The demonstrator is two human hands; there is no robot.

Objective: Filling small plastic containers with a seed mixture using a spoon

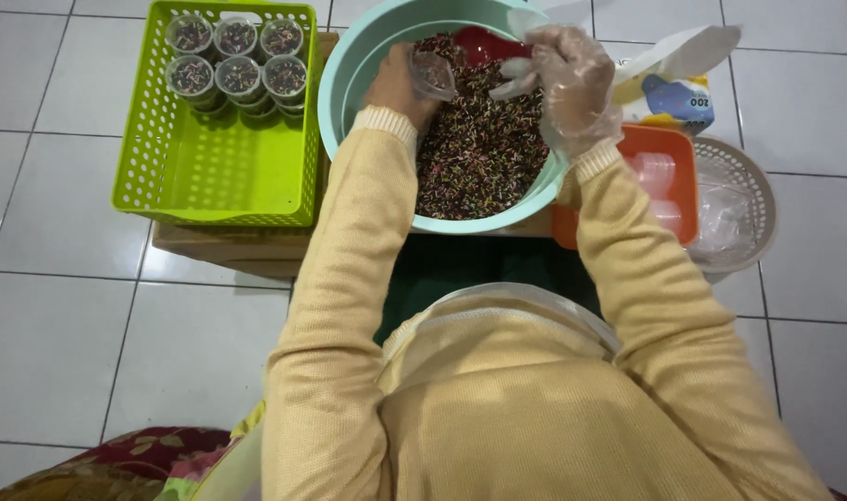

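A pale teal bowl (340, 83) holds a heap of dark multicoloured sprinkles (479, 148). My left hand (397, 88) reaches into the bowl and grips a small clear plastic cup (433, 72) tilted over the sprinkles. My right hand (562, 79), in a thin clear plastic glove, holds a red scoop (486, 43) beside the cup at the bowl's far side. The scoop's handle is hidden under the glove.
A lime green basket (210, 176) at the left holds several filled lidded cups (238, 65) along its far end. At the right stand an orange tray (688, 176) with clear lids, a round beige basket (757, 186) and a package (674, 93). White floor tiles surround everything.
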